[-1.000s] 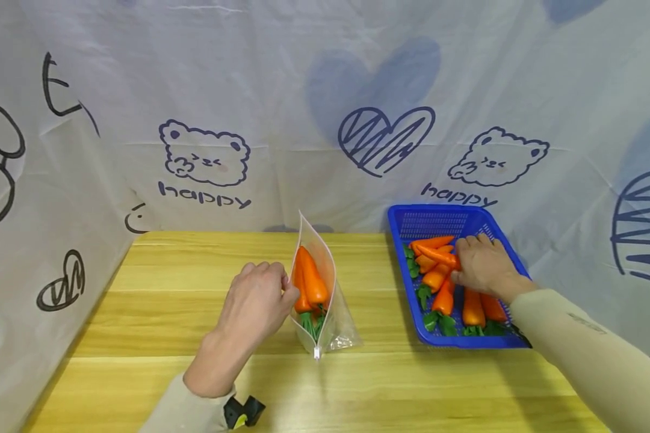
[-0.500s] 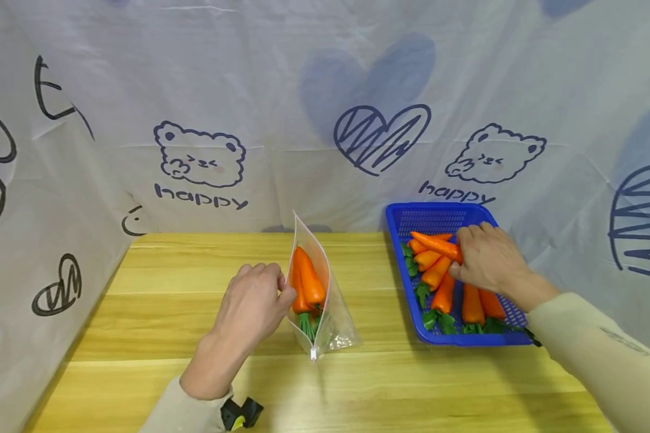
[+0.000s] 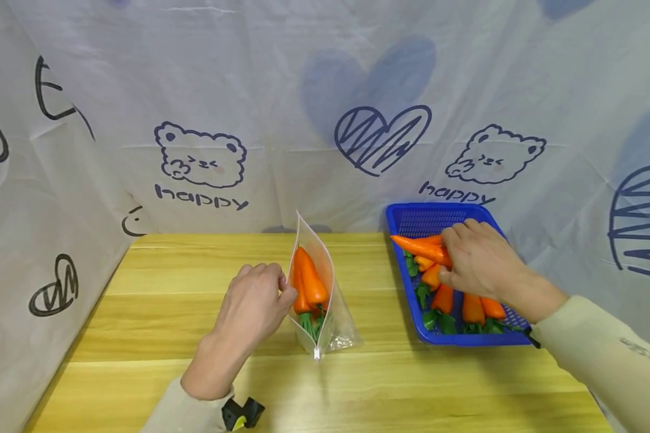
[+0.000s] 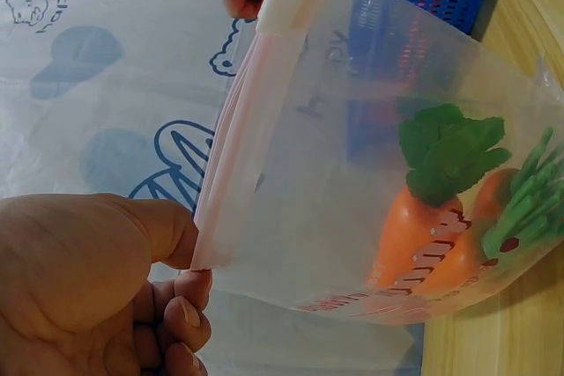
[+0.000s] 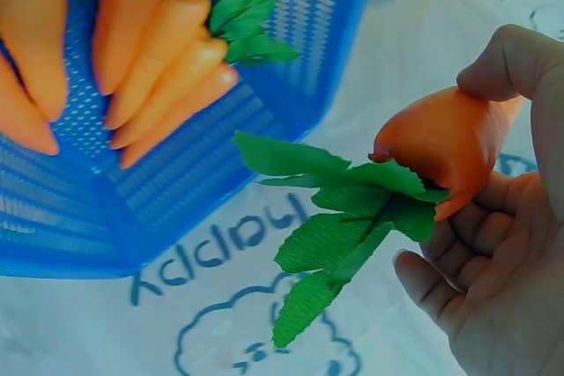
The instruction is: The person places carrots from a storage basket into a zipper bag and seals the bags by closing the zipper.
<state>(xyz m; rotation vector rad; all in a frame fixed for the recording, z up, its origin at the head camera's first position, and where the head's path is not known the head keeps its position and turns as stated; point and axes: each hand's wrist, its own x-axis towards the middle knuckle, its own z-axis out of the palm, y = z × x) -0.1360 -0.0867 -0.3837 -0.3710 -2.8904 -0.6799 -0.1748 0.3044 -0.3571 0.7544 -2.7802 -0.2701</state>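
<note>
A clear zip bag stands open on the wooden table with orange toy carrots inside, green tops down. My left hand pinches the bag's left rim between thumb and fingers. My right hand grips one toy carrot above the blue basket, its tip pointing left. In the right wrist view the carrot's thick end and green leaves sit in my curled fingers.
Several more carrots lie in the blue basket at the table's right. A printed white cloth walls the back and both sides. A small black and yellow clip shows at my left wrist.
My right hand has lifted one carrot out of the basket pile and carried it a little up and left. The left hand and bag have stayed in place.
</note>
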